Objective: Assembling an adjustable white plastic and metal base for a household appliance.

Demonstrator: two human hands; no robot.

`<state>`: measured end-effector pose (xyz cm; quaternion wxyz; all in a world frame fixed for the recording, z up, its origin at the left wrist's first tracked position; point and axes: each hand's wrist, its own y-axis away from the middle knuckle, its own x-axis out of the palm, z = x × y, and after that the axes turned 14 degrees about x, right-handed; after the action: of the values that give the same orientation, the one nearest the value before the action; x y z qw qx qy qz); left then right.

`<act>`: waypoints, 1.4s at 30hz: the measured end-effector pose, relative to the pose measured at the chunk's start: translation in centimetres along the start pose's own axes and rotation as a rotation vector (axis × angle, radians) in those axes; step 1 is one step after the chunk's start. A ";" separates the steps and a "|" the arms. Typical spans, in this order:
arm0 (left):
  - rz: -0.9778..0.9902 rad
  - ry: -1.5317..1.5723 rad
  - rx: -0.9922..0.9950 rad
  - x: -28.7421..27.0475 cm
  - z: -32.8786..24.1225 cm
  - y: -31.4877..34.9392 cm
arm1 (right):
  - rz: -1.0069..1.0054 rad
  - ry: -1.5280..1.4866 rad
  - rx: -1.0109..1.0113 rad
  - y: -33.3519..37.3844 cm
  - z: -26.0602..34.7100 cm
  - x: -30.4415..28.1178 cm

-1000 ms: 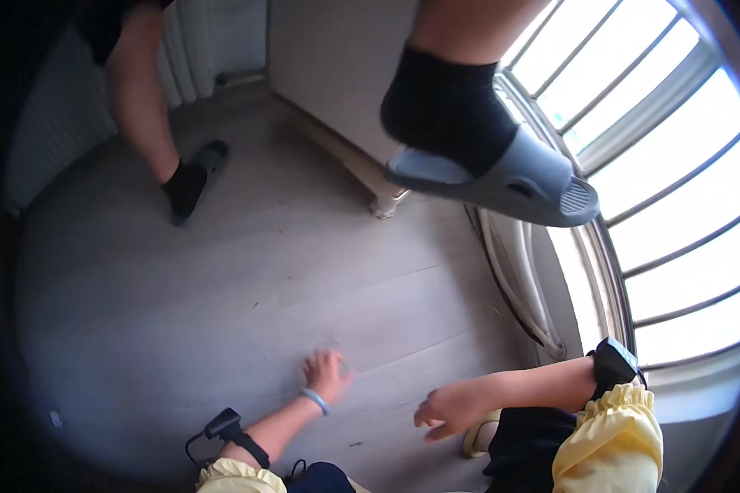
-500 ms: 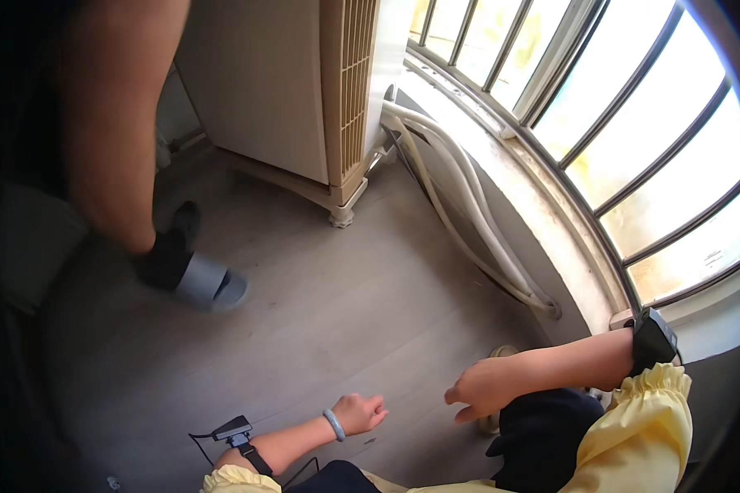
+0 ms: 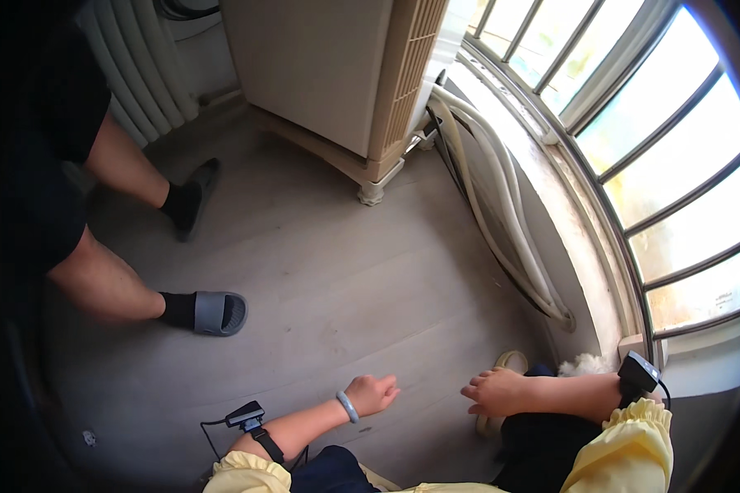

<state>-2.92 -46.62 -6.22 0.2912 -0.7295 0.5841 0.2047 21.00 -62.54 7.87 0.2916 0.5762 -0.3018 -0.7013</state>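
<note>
My left hand [image 3: 374, 394] hovers over the floor at the lower middle, its fingers curled closed, and nothing shows in them. A pale blue-grey bangle [image 3: 348, 406] circles that wrist, and a small black device [image 3: 247, 415] is strapped on the forearm. To its right, my right hand [image 3: 495, 392] hangs palm down with the fingers loosely stretched and apart, touching nothing I can see. Another black device [image 3: 638, 372] sits on the right forearm near the gathered yellow sleeve [image 3: 625, 448]. Partly behind the right hand is a beige shoe [image 3: 513, 361].
A co-worker's legs stand at left in grey slippers [image 3: 214, 313]. Ahead is a tall beige cabinet-like unit [image 3: 312, 74] on small feet. Pale hoses [image 3: 514, 218] run along the wall under a barred window [image 3: 674, 156]. A white ribbed radiator [image 3: 131, 70] stands behind the legs.
The view has shifted, so the unit and hoses sit farther right. The co-worker's legs now stand apart, both slippers showing. My right hand has turned more palm down; my left stays curled.
</note>
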 end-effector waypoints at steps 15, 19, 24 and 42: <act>-0.053 0.061 -0.104 -0.1 2.4 1.7 | 0.282 0.061 -0.086 -4.9 2.0 5.2; 0.002 0.064 -0.135 -0.1 2.5 1.7 | 0.282 0.027 -0.062 -4.7 2.5 4.6; -0.045 0.039 -0.141 -0.3 3.0 2.0 | 0.261 0.014 -0.071 -5.2 2.7 5.1; -0.088 0.046 -0.155 -1.1 3.5 2.3 | 0.217 0.240 -0.128 -5.7 3.9 4.6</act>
<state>-5.31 -43.80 -8.55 0.2290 -0.7792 0.5404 0.2198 16.08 -62.01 1.19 0.4357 0.6002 -0.2799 -0.6096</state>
